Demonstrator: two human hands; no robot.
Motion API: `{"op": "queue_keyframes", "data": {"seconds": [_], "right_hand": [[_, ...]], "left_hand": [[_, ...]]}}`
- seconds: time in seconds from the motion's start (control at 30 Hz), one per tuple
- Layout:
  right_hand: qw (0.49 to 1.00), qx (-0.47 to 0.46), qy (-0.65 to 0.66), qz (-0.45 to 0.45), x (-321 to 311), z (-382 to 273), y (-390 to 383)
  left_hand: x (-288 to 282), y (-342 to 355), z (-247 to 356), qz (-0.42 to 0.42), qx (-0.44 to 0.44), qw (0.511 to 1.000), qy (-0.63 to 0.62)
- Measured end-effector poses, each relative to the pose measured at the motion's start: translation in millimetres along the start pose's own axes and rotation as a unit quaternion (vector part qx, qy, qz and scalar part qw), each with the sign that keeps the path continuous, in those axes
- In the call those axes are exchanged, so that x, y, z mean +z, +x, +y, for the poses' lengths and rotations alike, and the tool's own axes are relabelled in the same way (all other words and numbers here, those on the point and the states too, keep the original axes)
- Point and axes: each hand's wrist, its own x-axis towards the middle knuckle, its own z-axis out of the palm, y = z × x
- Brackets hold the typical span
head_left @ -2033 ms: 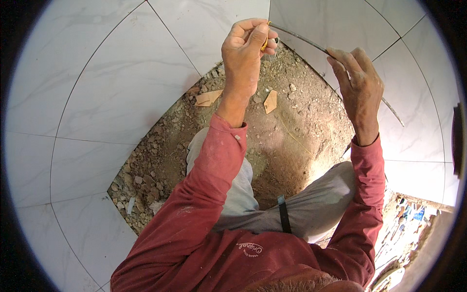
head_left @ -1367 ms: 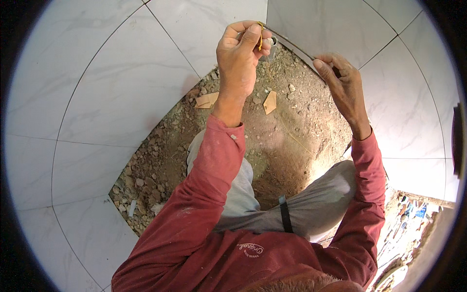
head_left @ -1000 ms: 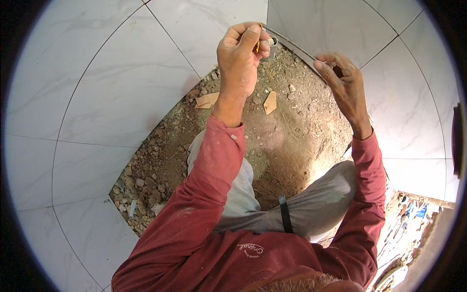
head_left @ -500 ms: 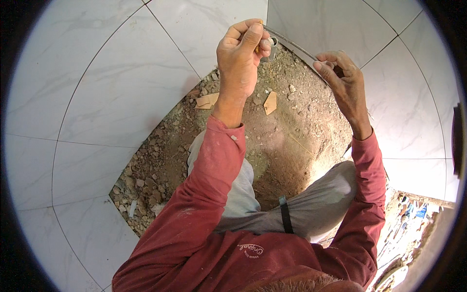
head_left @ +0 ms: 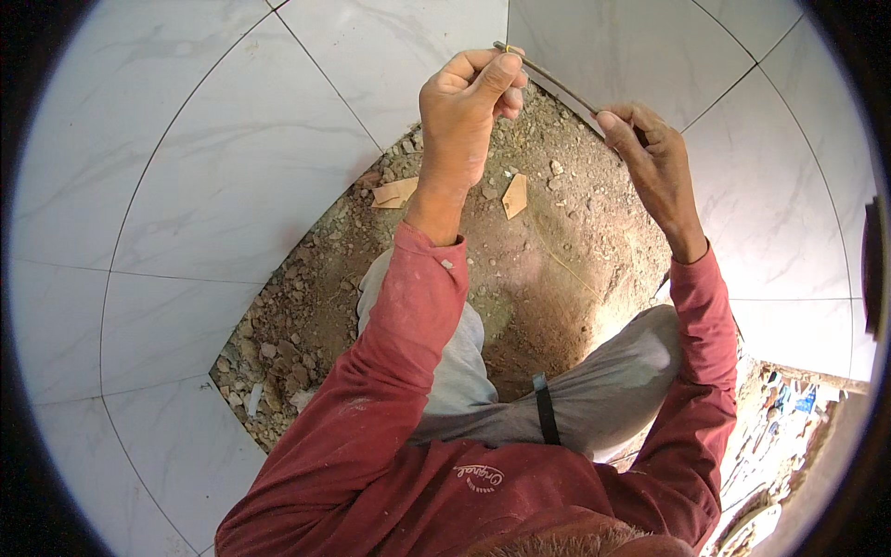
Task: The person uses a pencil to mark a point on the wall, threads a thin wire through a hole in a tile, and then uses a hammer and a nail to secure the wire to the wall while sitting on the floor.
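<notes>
The right hand (head_left: pixel 652 158) is closed on a thin, dark metal rod (head_left: pixel 562 84), pinching it between thumb and fingertips; the rod slants up and leftward out of that grip, crosses the gap between the hands, and reaches the left hand (head_left: pixel 467 100); the left hand is closed on the rod near its upper end, thumb over curled fingers, with the tip jutting just past the thumb and forefinger; a small yellow tie (head_left: pixel 508 49) sits at that end, though it is too small here to tell whether it goes wholly round the rod.

Dusty red sleeves (head_left: pixel 429 288) cover both forearms; below them are grey trousers (head_left: pixel 617 367), with a black strap (head_left: pixel 546 415) across one leg; between and beyond the knees is bare, rubbly dirt (head_left: pixel 566 306), well below the rod; on it lie a pointed tan piece (head_left: pixel 516 196) and, to its left, a second tan piece (head_left: pixel 394 193), with a thin yellowish strand (head_left: pixel 564 264) nearby; pale, grey-veined tiles (head_left: pixel 241 176) border the dirt on both sides and meet in a corner behind the hands; bright, mixed debris (head_left: pixel 775 432) lies at the lower right.
</notes>
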Motion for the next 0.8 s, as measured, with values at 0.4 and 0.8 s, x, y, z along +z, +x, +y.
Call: {"op": "queue_keyframes", "data": {"seconds": [0.4, 0.8], "right_hand": [[0.999, -0.026, -0.026, 0.0, 12.3, 11.9, -2.6], [0.995, 0.006, 0.069, -0.067, 14.7, 32.8, -0.2]], "left_hand": [[11.4, -8.6, -26.0, 0.005, 0.098, 0.924, 0.37], [30.2, -19.2, -35.6, -0.037, -0.091, 0.977, 0.187]]}}
